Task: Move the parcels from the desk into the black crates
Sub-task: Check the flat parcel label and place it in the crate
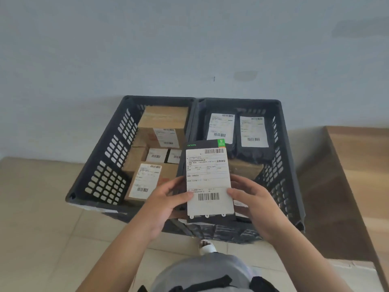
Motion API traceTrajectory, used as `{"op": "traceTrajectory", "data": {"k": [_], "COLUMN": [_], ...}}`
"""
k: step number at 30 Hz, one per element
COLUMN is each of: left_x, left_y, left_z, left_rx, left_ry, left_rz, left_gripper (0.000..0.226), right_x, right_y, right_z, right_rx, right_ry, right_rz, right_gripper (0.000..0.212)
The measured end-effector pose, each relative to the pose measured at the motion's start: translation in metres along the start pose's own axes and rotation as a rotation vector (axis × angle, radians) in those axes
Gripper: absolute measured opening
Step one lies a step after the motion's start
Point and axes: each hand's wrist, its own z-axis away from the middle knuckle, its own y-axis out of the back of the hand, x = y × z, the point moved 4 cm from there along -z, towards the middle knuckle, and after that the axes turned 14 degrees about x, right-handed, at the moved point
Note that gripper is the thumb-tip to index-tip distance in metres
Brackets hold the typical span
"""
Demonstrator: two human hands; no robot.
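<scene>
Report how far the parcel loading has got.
Done: brown boxes fill the left crate; two black mailers lie in the right crate. In hand: both the left hand and right hand hold a dark labelled parcel above the crates. The desk's remaining parcels are out of view.

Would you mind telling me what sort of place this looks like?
Probably a small parcel-sorting corner in an office or stockroom. Two black crates stand on a tiled floor against a plain wall, holding labelled cardboard boxes and black mailer bags. Both hands hold another labelled parcel above them.
</scene>
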Motion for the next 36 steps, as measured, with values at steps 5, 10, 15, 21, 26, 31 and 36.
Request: {"op": "traceTrajectory", "data": {"k": [5,10,15,21,26,31,36], "left_x": [0.013,0.025,0.005,-0.041,-0.081,-0.114,-0.127], "left_y": [-0.012,-0.012,-0.034,-0.072,-0.091,-0.104,-0.113], "left_z": [-0.03,-0.051,-0.068,-0.105,-0.139,-0.163,-0.18], "left_rx": [0.025,0.105,0.001,-0.068,0.004,0.09,0.072], "left_ry": [0.013,-0.181,-0.012,0.306,0.448,0.44,0.452], "left_rz": [-0.119,-0.641,-0.678,-0.628,-0.633,-0.654,-0.744], "left_gripper": [0.044,0.034,0.021,0.018,0.05,0.06,0.049], "right_x": [-0.004,-0.019,-0.007,0.045,0.046,0.046,0.045], "right_y": [0.017,0.064,0.099,0.098,0.096,0.096,0.095], "right_z": [-0.039,-0.052,-0.059,-0.073,-0.078,-0.076,-0.075], "right_rx": [0.163,0.515,0.752,0.631,0.701,0.712,0.726], "right_ry": [-0.065,0.036,0.279,0.205,0.193,0.186,0.195], "right_rz": [0.044,0.092,0.805,1.352,1.383,1.371,1.344], "right_gripper": [0.027,0.017,0.043,0.068,0.065,0.064,0.063]}}
